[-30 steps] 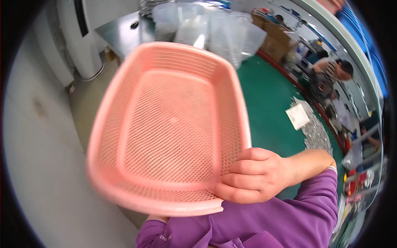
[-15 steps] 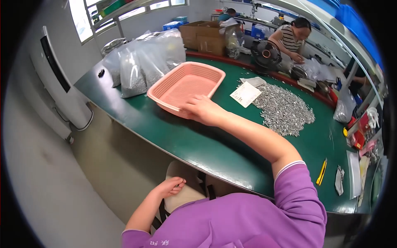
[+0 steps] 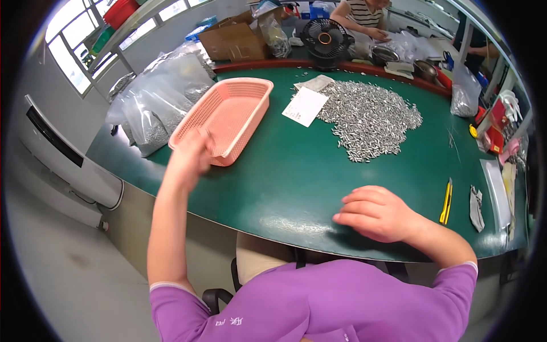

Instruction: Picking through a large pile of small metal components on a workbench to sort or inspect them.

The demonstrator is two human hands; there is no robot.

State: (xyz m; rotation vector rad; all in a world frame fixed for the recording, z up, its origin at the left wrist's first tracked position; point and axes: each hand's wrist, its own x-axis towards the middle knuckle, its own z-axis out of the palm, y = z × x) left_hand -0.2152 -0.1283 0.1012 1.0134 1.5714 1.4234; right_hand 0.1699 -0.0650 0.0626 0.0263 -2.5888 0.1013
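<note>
A pink plastic basket (image 3: 259, 114) with perforated sides stands on the left part of the green table; nothing shows inside it. My left hand (image 3: 192, 157) is at the basket's near left corner, over the rim. Motion smears its fingers, so their hold on the rim cannot be made out. Above the table's front edge is my right hand (image 3: 376, 214), palm down, fingers stretched and holding nothing. Beyond it lies a heap of small silvery metal pieces (image 3: 370, 119). A white paper slip (image 3: 306, 106) rests at the heap's left side, by a greyish flat piece (image 3: 315, 83).
Clear plastic bags of metal pieces (image 3: 154, 102) stand left of the basket. A yellow utility knife (image 3: 446, 201) and a crumpled grey strip (image 3: 476, 208) lie at the right. Behind the table's red edge are a black fan (image 3: 325, 39), a cardboard box (image 3: 233, 43) and a seated person (image 3: 359, 17).
My right hand has left the basket's near rim and come back over the table's front edge. My left hand has risen from my lap to the basket. The view has shifted.
</note>
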